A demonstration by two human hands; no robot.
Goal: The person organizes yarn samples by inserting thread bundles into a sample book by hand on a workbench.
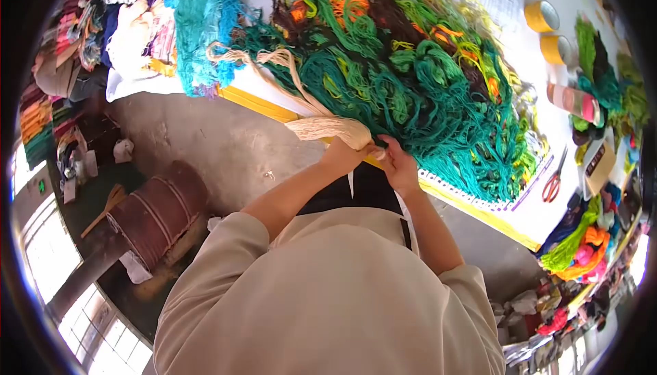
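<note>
A bundle of cream yarn (327, 128) lies at the near edge of the table, its strands trailing up to the left over the pile. My left hand (344, 154) is closed on the thick end of this bundle. My right hand (398, 165) is right beside it, its fingers pinching the same bundle end where it meets the big tangled pile of green, teal, yellow and orange yarn (417, 81). Both hands almost touch at the yellow table edge (263, 105).
Red-handled scissors (553, 182) lie on the white canvas at the right. Two yellow tape rolls (542, 16) and a striped spool (573, 100) sit further back. A teal yarn heap (202, 22) hangs at the left. A brown barrel (161, 212) stands on the floor.
</note>
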